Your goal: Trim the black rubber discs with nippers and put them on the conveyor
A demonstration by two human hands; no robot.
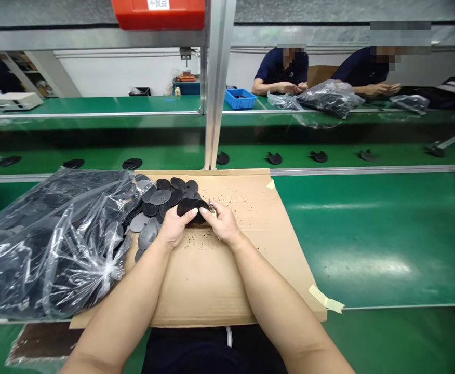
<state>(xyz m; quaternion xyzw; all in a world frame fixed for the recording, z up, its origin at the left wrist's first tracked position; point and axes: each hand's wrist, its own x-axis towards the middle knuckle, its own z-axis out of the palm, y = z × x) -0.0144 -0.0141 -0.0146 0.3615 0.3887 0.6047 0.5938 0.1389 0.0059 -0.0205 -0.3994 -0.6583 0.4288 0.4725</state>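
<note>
My left hand (173, 227) grips a black oval rubber part (190, 208) by its left side, above a cardboard sheet (219, 275). My right hand (223, 222) is closed on a small metal tool (212, 208) held against the part's right edge. Just left of the hands lies a pile of grey and black oval parts (161, 200), spilling from a clear plastic bag (52, 244). Tiny black trimmings (227, 205) speckle the cardboard around the hands.
A green conveyor belt (329, 156) beyond the cardboard carries single black parts (274, 158). An aluminium post (215, 104) rises behind the cardboard. A red bin (159, 14) hangs overhead. Two people in dark shirts work across the line beside a blue tray (240, 98) and bags of parts (329, 97).
</note>
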